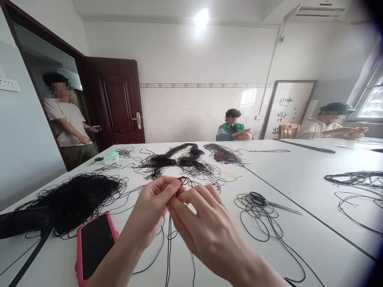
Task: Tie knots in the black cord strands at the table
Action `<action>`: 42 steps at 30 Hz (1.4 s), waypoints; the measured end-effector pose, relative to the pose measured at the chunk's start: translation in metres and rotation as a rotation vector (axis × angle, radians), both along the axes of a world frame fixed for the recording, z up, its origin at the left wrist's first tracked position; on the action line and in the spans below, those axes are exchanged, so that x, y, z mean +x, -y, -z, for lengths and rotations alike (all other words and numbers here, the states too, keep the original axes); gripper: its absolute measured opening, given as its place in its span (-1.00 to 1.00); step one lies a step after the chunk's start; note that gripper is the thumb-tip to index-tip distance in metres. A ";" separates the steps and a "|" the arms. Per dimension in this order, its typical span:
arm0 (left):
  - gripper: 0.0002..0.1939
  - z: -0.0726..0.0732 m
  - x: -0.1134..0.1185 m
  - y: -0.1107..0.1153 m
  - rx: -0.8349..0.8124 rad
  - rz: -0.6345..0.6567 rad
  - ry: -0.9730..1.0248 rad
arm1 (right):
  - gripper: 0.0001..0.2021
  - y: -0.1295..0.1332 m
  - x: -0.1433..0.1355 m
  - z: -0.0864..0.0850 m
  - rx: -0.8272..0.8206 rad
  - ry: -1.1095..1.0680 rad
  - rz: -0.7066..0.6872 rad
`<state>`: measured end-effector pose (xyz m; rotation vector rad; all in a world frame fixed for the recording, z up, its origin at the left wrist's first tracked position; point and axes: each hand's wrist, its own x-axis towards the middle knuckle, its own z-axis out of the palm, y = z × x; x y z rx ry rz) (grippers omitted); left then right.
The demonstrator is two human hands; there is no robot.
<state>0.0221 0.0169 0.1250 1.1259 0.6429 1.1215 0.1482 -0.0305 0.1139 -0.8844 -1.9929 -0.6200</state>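
Thin black cord (169,247) is pinched between my two hands over the near middle of the table. My left hand (155,211) is closed on it, thumb against the bent index finger, and a small loop of cord shows above the fingertips. Just to the right, my right hand (206,223) is closed too, its thumb and index finger on the cord close below. Several strands hang from the fingers toward the table's near edge. The exact crossing of the cord is hidden by the fingers.
A pink-framed tablet (98,243) and a big black cord bundle (80,199) lie left. Scissors (259,199) rest among loose cord at right. More bundles (170,159) and a green box (111,157) are farther back. One person (70,123) stands in the doorway; two sit beyond the table.
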 end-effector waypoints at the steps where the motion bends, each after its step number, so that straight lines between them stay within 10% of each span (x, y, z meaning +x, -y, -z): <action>1: -0.84 0.000 0.000 0.000 -0.008 -0.011 0.008 | -0.84 0.001 0.001 -0.002 -0.049 -0.031 -0.081; 7: -0.83 -0.002 0.000 0.001 0.020 -0.018 -0.018 | -0.85 -0.004 0.023 -0.019 -0.405 -0.507 -0.039; 13: -0.80 -0.001 0.002 0.002 0.119 -0.059 -0.247 | -0.80 -0.014 0.045 -0.030 -0.924 -0.539 -0.153; 42: -0.79 0.000 0.009 0.010 0.144 0.097 -0.483 | -0.85 -0.015 0.038 -0.025 -0.428 -0.616 0.019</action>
